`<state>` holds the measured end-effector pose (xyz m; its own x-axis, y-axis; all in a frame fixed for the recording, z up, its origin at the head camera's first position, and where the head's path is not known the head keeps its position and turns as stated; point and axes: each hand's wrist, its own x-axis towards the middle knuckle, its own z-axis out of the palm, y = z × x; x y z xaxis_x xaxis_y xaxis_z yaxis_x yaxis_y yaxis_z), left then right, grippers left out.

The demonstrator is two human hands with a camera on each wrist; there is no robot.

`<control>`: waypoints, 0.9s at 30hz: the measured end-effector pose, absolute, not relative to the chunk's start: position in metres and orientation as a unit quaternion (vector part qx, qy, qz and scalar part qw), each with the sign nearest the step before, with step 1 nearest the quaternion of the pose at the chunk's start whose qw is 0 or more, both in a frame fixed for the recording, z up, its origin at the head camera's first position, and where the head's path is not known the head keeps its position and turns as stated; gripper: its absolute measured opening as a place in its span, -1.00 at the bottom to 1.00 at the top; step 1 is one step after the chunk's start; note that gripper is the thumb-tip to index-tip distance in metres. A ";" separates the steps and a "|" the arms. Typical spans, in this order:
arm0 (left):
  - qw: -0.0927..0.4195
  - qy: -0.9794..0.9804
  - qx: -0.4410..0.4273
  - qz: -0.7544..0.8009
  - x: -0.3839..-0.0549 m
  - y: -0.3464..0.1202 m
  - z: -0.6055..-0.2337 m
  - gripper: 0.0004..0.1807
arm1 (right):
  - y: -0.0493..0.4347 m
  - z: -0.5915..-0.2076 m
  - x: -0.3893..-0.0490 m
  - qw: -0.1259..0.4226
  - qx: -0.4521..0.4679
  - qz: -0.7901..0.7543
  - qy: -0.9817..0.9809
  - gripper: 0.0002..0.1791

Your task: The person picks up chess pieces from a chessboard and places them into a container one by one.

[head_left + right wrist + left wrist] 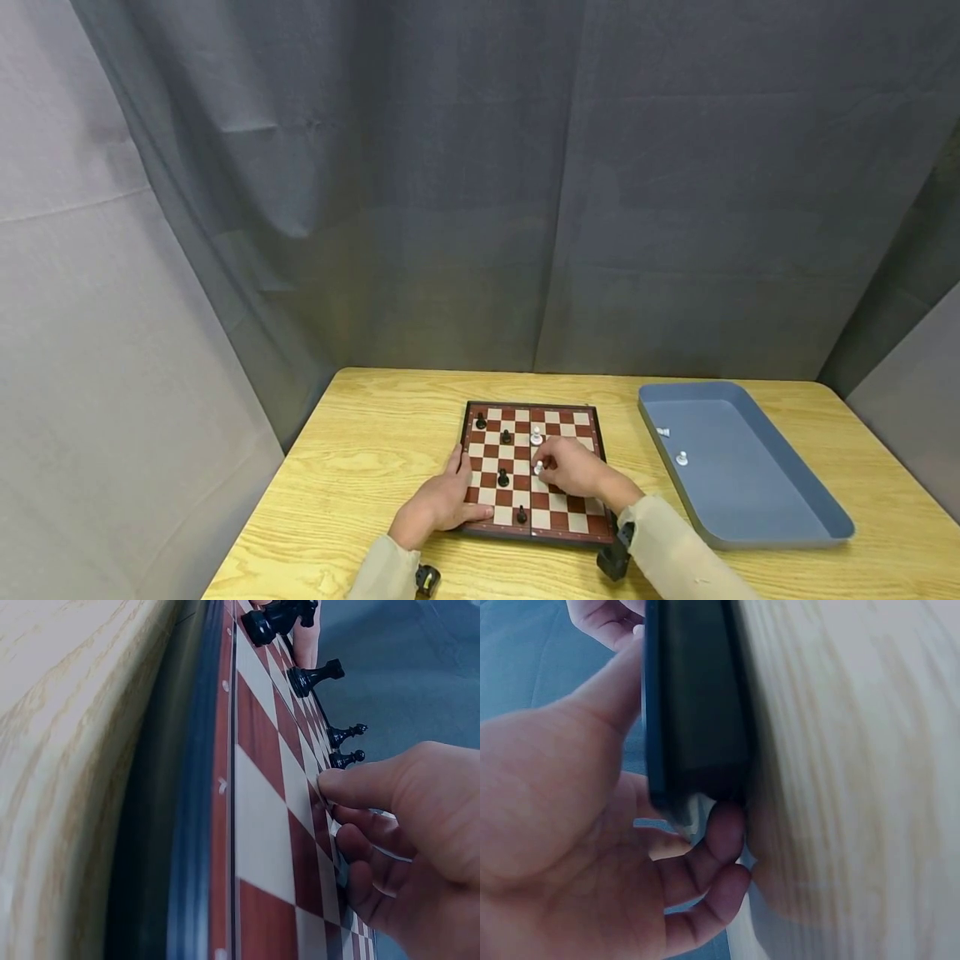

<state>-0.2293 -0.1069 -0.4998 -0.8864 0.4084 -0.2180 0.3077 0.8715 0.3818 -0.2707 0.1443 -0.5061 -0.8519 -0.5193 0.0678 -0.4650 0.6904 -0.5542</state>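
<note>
A red-and-white chessboard with a dark rim lies on the table. My left hand holds its left side, thumb over the near left corner and fingers along the edge; the left wrist view shows fingertips against the board's side. Between the thumb and fingers of my right hand is a small white chess piece, pinched low over the board's middle. Another white piece stands just beyond. On the left half stand several black pieces, among them a black knight and a black pawn.
To the right, a blue-grey tray holds a white piece lying down near its left wall and an upright white pawn. Grey curtains hang behind the wooden table.
</note>
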 end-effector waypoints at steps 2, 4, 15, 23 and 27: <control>0.148 0.956 0.188 0.169 -0.230 -0.107 -0.500 0.07 | 0.144 -0.505 -0.271 0.045 -0.270 -0.284 0.919 -0.90; 0.148 0.956 0.187 0.169 -0.230 -0.107 -0.501 0.07 | 0.144 -0.504 -0.270 0.044 -0.270 -0.286 0.919 -0.91; 0.153 0.955 0.186 0.174 -0.229 -0.107 -0.499 0.07 | 0.150 -0.492 -0.264 0.044 -0.258 -0.296 0.919 -0.92; 0.153 0.955 0.187 0.173 -0.230 -0.107 -0.500 0.07 | 0.166 -0.483 -0.264 0.012 -0.275 -0.297 0.915 -0.89; 0.150 0.955 0.188 0.171 -0.230 -0.107 -0.500 0.07 | 0.177 -0.478 -0.265 -0.010 -0.281 -0.293 0.914 -0.90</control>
<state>-0.2299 -0.1074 -0.5003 -0.8841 0.4106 -0.2231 0.3075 0.8706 0.3840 -0.2651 0.1765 -0.4779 -0.8424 -0.5067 0.1835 -0.5189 0.6707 -0.5300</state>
